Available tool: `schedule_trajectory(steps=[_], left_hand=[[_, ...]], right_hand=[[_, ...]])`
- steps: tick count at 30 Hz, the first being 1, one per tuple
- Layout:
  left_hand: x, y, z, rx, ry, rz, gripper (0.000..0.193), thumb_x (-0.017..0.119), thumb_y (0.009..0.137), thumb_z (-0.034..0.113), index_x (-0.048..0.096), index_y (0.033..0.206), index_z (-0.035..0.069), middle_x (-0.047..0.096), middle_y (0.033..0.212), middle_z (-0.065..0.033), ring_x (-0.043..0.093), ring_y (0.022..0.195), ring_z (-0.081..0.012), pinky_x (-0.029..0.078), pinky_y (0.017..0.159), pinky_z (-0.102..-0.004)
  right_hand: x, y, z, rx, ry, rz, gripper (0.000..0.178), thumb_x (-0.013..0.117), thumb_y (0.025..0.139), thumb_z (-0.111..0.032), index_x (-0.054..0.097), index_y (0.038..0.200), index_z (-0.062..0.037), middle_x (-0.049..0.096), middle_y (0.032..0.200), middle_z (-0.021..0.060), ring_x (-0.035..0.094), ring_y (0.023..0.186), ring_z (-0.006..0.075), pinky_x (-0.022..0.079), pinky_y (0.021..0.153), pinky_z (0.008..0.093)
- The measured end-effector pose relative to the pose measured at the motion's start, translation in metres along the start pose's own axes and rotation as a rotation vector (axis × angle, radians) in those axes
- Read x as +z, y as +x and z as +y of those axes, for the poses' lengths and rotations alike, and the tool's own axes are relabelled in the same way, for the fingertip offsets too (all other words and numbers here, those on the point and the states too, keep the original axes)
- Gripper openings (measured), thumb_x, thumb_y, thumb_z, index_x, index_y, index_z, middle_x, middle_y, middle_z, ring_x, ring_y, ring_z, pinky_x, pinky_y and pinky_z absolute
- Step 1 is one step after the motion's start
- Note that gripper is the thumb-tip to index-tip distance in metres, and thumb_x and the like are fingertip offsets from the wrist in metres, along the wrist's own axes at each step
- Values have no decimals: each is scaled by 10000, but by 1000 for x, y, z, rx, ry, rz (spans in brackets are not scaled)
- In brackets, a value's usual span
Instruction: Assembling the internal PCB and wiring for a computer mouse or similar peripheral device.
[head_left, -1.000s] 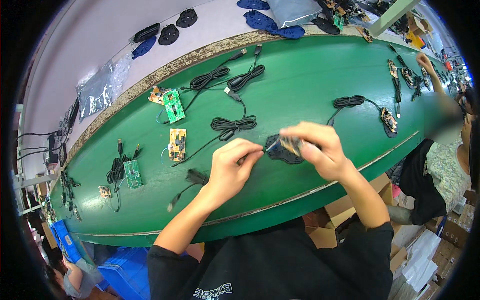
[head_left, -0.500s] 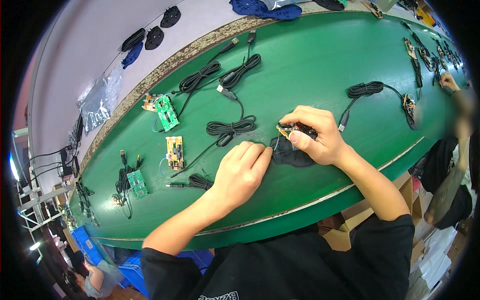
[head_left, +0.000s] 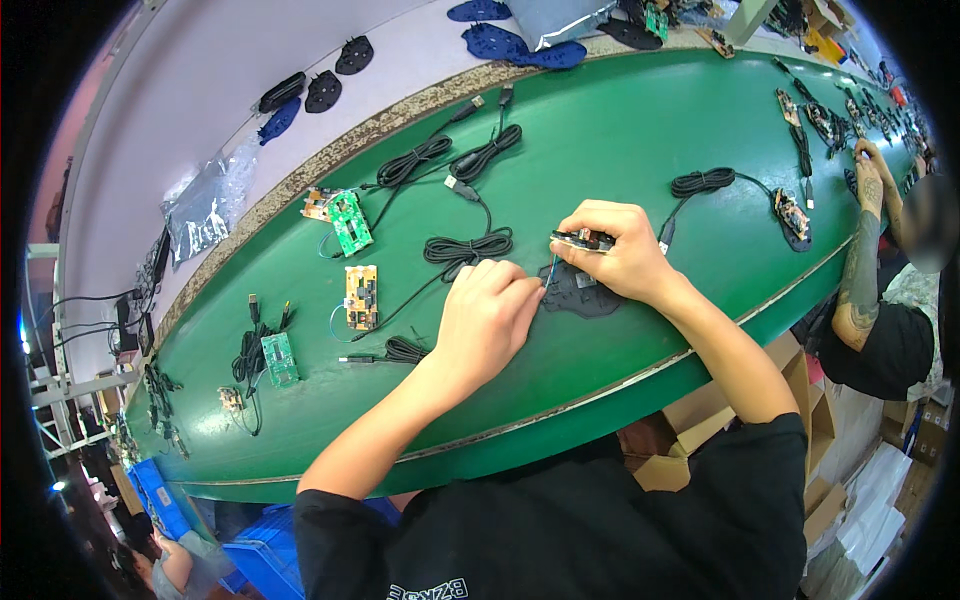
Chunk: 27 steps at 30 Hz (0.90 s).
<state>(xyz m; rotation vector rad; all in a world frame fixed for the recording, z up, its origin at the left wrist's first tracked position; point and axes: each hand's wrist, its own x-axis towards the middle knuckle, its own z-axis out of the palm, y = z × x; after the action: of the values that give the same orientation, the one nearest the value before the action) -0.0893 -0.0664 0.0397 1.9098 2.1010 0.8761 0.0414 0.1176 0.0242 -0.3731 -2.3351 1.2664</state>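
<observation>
A small circuit board with dark parts (head_left: pixel 583 239) is gripped between the thumb and fingers of my right hand (head_left: pixel 632 250), its edge tilted toward me. From its left end a thin blue wire (head_left: pixel 552 268) runs down to my left hand (head_left: pixel 488 318). The left fingertips are pinched together on that wire's lower end. Under the board, a black plastic shell plate (head_left: pixel 585 297) lies on the green table, partly covered by my right hand. Left of my left hand rests a coiled black cable (head_left: pixel 405 350); another coiled cable with a USB plug (head_left: pixel 468 246) lies just beyond.
An orange circuit board (head_left: pixel 361 297) and green boards (head_left: pixel 350 224) (head_left: pixel 280 360) lie to the left among coiled cables. Right of my hands is another coiled cable (head_left: pixel 703 182) wired to a board (head_left: pixel 790 214). A co-worker's tattooed arm (head_left: pixel 858 280) reaches in at right.
The board in my right hand has tipped and lifted slightly, showing more of the shell plate and wire beneath. My left hand keeps its pinch. The whole view has shifted a little.
</observation>
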Motion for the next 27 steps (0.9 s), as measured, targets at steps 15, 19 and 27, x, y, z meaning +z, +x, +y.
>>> schedule_trajectory(steps=[15, 19, 27], left_hand=[[5, 10, -1, 10, -115, -57, 256, 694, 839, -47, 710, 1092, -6, 626, 958, -123, 609, 863, -297, 502, 762, -394], [6, 15, 0, 18, -149, -20, 292, 683, 849, -46, 685, 1139, -12, 618, 973, -130, 602, 886, -304, 498, 768, -400], [-2, 16, -12, -87, -333, -185, 240, 667, 887, -17, 662, 1127, -28, 601, 998, -158, 601, 925, -339, 495, 820, -421]], right_hand=[[-11, 36, 2, -263, -318, -380, 224, 753, 698, -2, 661, 891, -67, 667, 869, 70, 645, 837, 299, 482, 761, 401], [-10, 37, 8, -230, -367, -459, 233, 743, 714, -19, 636, 909, -88, 658, 862, 51, 642, 861, 275, 464, 788, 398], [-43, 40, -12, 188, 196, -667, 363, 745, 866, -252, 607, 1102, -13, 658, 899, 130, 632, 852, 234, 503, 756, 384]])
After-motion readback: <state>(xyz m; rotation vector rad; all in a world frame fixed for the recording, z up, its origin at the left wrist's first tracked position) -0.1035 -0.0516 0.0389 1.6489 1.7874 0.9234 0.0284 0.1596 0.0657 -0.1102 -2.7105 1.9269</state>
